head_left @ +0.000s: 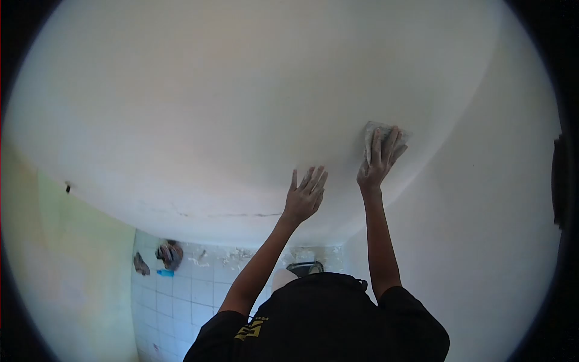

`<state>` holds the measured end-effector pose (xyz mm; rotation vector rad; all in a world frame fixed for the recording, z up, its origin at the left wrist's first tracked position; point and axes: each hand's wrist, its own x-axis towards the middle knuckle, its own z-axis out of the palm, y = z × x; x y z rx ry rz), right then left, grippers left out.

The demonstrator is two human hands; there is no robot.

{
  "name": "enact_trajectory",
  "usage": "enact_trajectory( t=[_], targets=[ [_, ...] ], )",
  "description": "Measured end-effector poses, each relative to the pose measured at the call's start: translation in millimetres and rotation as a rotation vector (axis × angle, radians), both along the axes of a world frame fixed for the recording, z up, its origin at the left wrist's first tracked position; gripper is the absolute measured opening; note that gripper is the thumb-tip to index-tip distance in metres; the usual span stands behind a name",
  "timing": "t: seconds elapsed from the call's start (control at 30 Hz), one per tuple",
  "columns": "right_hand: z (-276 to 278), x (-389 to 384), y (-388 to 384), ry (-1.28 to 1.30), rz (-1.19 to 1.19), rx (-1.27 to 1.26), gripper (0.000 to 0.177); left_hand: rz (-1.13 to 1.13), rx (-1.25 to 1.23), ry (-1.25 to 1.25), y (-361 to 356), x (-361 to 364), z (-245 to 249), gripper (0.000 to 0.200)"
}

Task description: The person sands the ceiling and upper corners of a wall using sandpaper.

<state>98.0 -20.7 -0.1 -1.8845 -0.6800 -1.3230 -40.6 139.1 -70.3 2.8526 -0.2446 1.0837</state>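
Note:
A pale, whitish wall (pixel 229 108) fills most of the view ahead of me. Against its right part my right hand (pixel 378 158) presses a grey, dusty sheet of sandpaper (pixel 370 134), fingers laid over it and the thumb side partly hidden. Whitish dust coats those fingers. Lower and to the left, my left hand (pixel 306 194) lies flat on the same wall with its fingers spread and nothing in it. A thin dark crack (pixel 241 215) runs across the wall just left of that wrist.
Below is a tiled floor (pixel 184 289) with white flakes (pixel 238 256) along the wall's foot. A dark bundle (pixel 170 256), a blue item (pixel 164 273) and a brownish item (pixel 141 264) lie there. A greenish wall (pixel 78 253) stands left; another pale wall (pixel 482 229) meets the corner at right.

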Motion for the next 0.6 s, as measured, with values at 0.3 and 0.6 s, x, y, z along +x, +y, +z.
enact_trajectory(
  t=[0.3, 0.6],
  targets=[
    [14, 20, -2, -0.072, 0.013, 0.085, 0.048, 0.163, 0.178, -0.143, 12, 36, 6, 0.053],
    [6, 29, 8, -0.097, -0.064, 0.126, 0.048, 0.141, 0.337, -0.134, 11, 42, -23, 0.049]
  ],
)
